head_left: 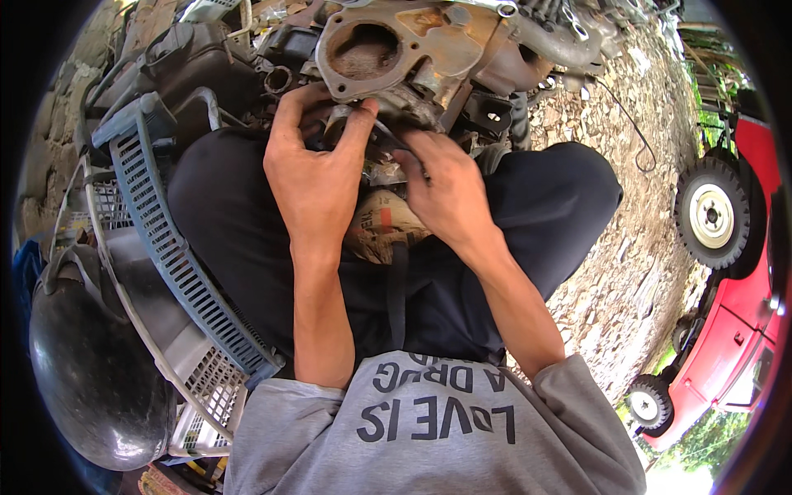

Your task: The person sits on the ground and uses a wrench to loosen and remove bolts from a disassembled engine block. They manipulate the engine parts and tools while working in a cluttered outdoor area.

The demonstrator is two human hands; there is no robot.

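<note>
In front of my folded legs stands a worn, rust-stained metal casting (445,41) with a large round bore, apparently an engine part. My left hand (313,186) reaches up to its near edge, thumb and fingers curled round a small metal piece below the bore. What lies deeper between those fingers is hidden. Beside it, to the right, my right hand (450,186) is closed, its fingers bent under the casting. A thin, shiny metal rod (386,132) runs from this hand toward the left thumb. Its other end is hidden in my grip.
Dark used engine parts (177,66) crowd the far left. Close by my left leg lie a blue-grey slotted plastic strip (157,202), a white basket (202,412) and a black rounded shell (95,363). Stony ground (619,223) stretches right, toward a red vehicle (726,330). A crumpled printed sack (384,223) lies between my legs.
</note>
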